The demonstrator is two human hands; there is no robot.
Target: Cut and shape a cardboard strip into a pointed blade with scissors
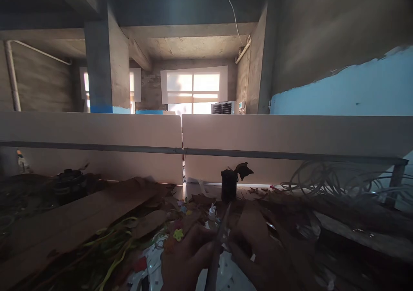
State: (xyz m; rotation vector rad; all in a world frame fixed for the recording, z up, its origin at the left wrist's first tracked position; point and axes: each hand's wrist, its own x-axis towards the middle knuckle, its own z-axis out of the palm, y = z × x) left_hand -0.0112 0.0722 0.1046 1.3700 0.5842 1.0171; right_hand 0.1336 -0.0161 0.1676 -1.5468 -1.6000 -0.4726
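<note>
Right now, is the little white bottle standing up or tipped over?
Upright: the white bottle has its pointed tip at the top and its body below.

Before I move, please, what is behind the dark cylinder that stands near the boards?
Behind the dark cylinder is the pale right-hand board. The cylinder covers part of the board's lower edge, so anything small directly behind it cannot be seen.
</note>
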